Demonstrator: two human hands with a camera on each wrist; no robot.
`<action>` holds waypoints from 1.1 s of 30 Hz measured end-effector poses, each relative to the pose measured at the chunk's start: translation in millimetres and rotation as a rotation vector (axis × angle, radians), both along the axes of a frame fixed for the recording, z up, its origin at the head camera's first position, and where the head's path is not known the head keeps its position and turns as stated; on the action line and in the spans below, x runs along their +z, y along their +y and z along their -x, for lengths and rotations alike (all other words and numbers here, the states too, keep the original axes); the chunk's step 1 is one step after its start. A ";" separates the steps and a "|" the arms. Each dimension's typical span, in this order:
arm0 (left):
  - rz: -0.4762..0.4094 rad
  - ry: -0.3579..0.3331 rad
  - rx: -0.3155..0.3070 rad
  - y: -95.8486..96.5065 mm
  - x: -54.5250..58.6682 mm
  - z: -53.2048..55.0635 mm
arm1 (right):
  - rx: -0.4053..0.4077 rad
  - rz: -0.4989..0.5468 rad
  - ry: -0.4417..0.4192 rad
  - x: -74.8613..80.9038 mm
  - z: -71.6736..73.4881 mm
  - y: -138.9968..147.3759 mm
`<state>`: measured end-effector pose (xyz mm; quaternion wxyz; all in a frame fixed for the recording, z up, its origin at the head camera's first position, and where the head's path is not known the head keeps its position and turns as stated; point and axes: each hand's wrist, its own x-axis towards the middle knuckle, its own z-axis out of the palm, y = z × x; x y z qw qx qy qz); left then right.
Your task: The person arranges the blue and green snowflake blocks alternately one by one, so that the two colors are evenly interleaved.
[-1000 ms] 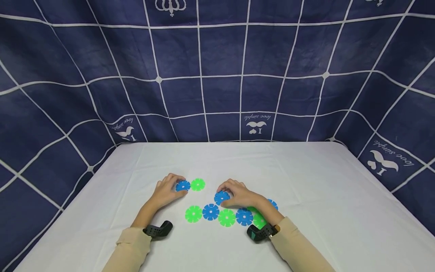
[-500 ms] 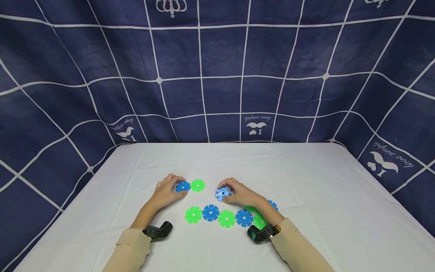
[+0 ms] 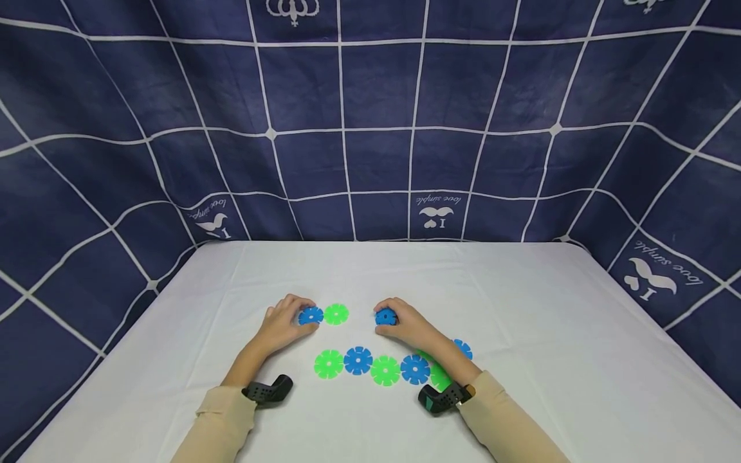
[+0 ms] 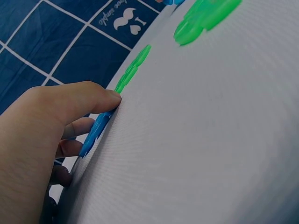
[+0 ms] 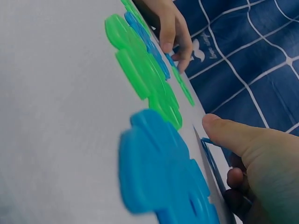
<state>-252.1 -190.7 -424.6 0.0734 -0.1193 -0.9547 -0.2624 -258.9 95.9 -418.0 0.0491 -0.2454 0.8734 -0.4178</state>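
At the left, my left hand (image 3: 280,326) holds a blue notched plastic disc (image 3: 311,315) by its edge, thumb on the near side and fingers on the far side. A green notched disc (image 3: 336,314) lies against its right edge. In the left wrist view the blue disc (image 4: 96,133) appears nearly edge-on under the thumb. To the right, my right hand (image 3: 411,323) pinches another blue disc (image 3: 385,316) between thumb and fingers. The right wrist view shows that disc (image 5: 211,161) edge-on, partly behind the hand.
Nearer me lies a row of discs: green (image 3: 329,364), blue (image 3: 358,361), green (image 3: 385,371), blue (image 3: 415,369), then more partly under my right forearm. White cloth (image 3: 509,308) covers the table; a dark blue checked curtain (image 3: 376,161) hangs behind.
My right hand has moved the blue disc away from the row, farther back and slightly right; its face tilted and glinted on the way. The left hand has stayed in place.
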 end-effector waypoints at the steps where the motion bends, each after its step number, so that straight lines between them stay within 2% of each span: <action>1: 0.001 -0.002 0.001 0.0 0.2 0.2 | -0.012 -0.007 0.007 0.7 -0.5 -1.2; 7: 0.011 -0.004 0.005 -0.9 -0.7 1.8 | -0.059 -0.020 0.026 4.9 -2.0 -6.2; 14: -0.001 -0.003 0.008 -1.1 -2.0 1.1 | -0.045 -0.019 -0.002 5.4 -2.4 -11.7; 19: -0.009 0.007 -0.002 -1.6 -4.3 1.2 | -0.069 -0.026 0.004 4.4 -3.3 -17.7; 22: -0.010 0.013 -0.004 -3.2 -4.0 1.4 | -0.084 -0.062 0.025 3.1 -5.1 -21.8; 26: -0.004 0.010 -0.004 -5.0 -1.9 1.9 | -0.095 -0.135 0.096 0.2 -6.1 -24.8; 29: -0.004 0.011 0.000 -4.5 -0.3 2.7 | -0.092 -0.209 0.156 -0.9 -5.7 -24.5; 33: -0.007 -0.007 -0.001 -2.3 -1.2 2.4 | -0.069 -0.280 0.188 -2.9 -6.4 -22.2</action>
